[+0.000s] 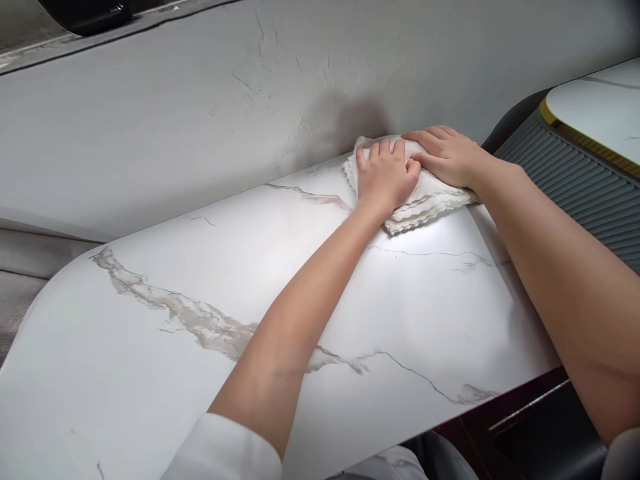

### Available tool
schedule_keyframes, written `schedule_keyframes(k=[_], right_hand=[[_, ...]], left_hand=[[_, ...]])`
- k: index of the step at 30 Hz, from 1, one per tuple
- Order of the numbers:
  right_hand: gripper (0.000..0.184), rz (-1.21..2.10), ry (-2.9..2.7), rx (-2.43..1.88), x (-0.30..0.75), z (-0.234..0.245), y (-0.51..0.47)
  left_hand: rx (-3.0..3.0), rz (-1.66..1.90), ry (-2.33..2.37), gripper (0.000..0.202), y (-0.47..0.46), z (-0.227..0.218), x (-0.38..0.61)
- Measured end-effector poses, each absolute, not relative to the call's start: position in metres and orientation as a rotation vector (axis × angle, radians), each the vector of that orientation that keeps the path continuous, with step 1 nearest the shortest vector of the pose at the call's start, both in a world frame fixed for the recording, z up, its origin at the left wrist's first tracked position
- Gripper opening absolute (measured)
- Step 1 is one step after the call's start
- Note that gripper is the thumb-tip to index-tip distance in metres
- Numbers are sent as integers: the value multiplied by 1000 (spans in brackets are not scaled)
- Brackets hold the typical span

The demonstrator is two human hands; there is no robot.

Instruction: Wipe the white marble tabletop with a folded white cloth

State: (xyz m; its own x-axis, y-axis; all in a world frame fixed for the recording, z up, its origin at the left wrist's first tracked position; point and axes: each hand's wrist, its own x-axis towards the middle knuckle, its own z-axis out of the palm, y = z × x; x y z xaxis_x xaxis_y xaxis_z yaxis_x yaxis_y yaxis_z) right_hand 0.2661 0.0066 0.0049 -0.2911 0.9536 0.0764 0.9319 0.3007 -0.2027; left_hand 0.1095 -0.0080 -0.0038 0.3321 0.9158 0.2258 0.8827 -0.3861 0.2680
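Observation:
A folded white cloth (430,193) with scalloped edges lies on the white marble-patterned table (200,267), close to the wall at its far side. My left hand (386,172) presses on the cloth's left part, fingers spread and thumb slightly bent. On the cloth's far right part rests my right hand (450,157), palm down with its fingers stretched out to the left. The two hands nearly meet over the cloth. Several layers of cloth show along the near edge; the palms hide the middle.
Behind the table runs a pale wall (175,127) with scuffed, peeling patches. At the right stands a grey ribbed panel (575,180) beside another white tabletop (600,110) with a gold edge. A black object (90,17) sits on the ledge at upper left.

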Motion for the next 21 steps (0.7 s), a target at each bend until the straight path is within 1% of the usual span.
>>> schedule_keyframes(k=[5,10,15,21], right_hand=[[52,52,-2330,-1836,270,1,22],[60,100,-2365,-1787,275,0,32],[58,96,-2340,-1797,273,1,39],[60,102,-2324,-1791,269,1,45]], left_hand=[[2434,532,1661,48,5,-4,113],[2358,480,1633,52,21,-7,117],[2349,526,1541,54,35,-10,116],[2357,533,1599,50,37,-5,114]])
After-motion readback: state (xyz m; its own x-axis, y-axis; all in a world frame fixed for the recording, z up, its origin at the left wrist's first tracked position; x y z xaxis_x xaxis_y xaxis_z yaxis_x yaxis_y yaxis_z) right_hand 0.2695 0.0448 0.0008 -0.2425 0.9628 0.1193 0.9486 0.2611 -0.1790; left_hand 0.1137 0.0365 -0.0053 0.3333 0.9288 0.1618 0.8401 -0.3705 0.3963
